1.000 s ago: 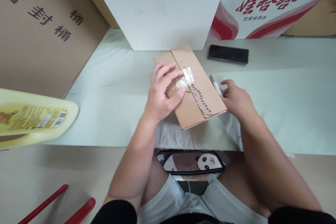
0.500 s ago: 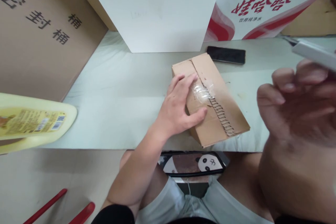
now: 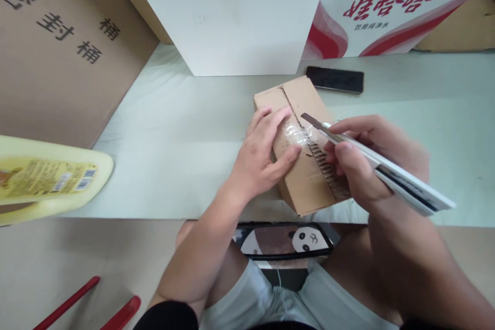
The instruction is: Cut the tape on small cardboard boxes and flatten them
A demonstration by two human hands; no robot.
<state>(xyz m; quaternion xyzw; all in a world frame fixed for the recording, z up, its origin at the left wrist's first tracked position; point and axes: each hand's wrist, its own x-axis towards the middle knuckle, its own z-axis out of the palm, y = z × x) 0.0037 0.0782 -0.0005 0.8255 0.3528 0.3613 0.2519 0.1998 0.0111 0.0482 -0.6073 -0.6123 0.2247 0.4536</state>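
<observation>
A small brown cardboard box (image 3: 305, 186) lies at an angle near the table's front edge. Clear tape (image 3: 297, 134) crosses its middle seam, and a torn strip shows the corrugation. My left hand (image 3: 266, 149) rests on the box's left side, thumb and fingers spread over the top. In my right hand (image 3: 363, 160) is a white utility knife (image 3: 406, 181), its blade out and pointing up-left. The blade tip hovers over or touches the box near the seam just above the tape; which one, I cannot tell. My right hand hides the box's right side.
Behind the box lie a black phone (image 3: 335, 80), a white box (image 3: 232, 20) and a white-and-red carton (image 3: 386, 15). A large brown carton (image 3: 58, 72) and a yellow bottle (image 3: 50, 180) stand left. Red bars (image 3: 69, 301) show below the table (image 3: 174, 165).
My right hand has come in from the far right with the utility knife, bringing the blade over the box's seam. My left hand and the box have stayed almost still.
</observation>
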